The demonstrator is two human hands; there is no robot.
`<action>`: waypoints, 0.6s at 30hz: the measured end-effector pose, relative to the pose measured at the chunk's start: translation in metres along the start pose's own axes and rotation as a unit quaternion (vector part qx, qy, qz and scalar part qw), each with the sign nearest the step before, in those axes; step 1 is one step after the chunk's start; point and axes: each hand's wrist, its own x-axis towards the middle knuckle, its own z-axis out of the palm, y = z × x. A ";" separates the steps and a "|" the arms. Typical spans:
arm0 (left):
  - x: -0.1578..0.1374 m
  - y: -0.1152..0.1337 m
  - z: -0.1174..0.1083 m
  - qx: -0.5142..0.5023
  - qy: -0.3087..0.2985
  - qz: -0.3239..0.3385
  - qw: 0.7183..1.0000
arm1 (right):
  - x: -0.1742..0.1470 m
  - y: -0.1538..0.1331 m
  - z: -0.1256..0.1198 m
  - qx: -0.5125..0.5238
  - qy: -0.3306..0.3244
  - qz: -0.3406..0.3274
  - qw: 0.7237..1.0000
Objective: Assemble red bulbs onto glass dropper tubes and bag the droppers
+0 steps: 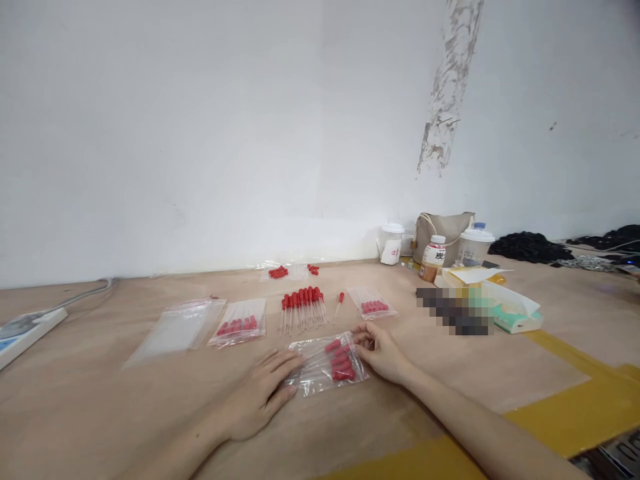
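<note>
A clear zip bag (310, 383) lies in front of me with several red-bulbed droppers (342, 363) inside, their bulbs towards the right end. My left hand (260, 393) rests at the bag's left end, fingers stretched out and thumb apart. At the right end, the curled fingers of my right hand (377, 348) pinch the bag's edge. Just behind is a row of loose droppers (303, 307), with a single dropper (340, 303) beside it. One filled bag (243, 320) lies to the left and another filled bag (371, 303) to the right.
Flat clear bags (175, 327) lie at the left, near a power strip (30, 327). Loose red bulbs (279, 272) sit on plastic by the wall. At the right are a lidded cup (391, 243), a bottle (433, 259), a grey bag (450, 230) and a tissue pack (517, 313).
</note>
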 end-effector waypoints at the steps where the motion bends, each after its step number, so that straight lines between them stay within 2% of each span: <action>1: 0.000 0.000 0.000 -0.001 0.001 0.000 1.000 | -0.001 -0.001 0.000 0.011 -0.014 -0.004 1.000; 6: 0.000 -0.003 0.002 -0.006 -0.016 -0.002 1.000 | -0.002 -0.003 -0.005 0.035 -0.047 0.004 0.998; 9: 0.000 -0.003 0.003 -0.005 -0.023 -0.008 1.000 | 0.001 0.001 -0.005 0.018 -0.003 0.030 0.999; 12: 0.002 -0.003 0.003 -0.008 -0.030 -0.004 1.000 | 0.006 0.007 -0.003 -0.051 0.048 0.041 0.997; 15: 0.002 -0.002 0.001 -0.016 -0.043 0.003 0.999 | 0.008 0.010 -0.003 -0.087 0.025 0.049 0.995; 18: 0.003 -0.001 0.001 -0.022 -0.049 0.002 0.999 | 0.008 0.009 -0.001 -0.077 -0.004 0.056 0.995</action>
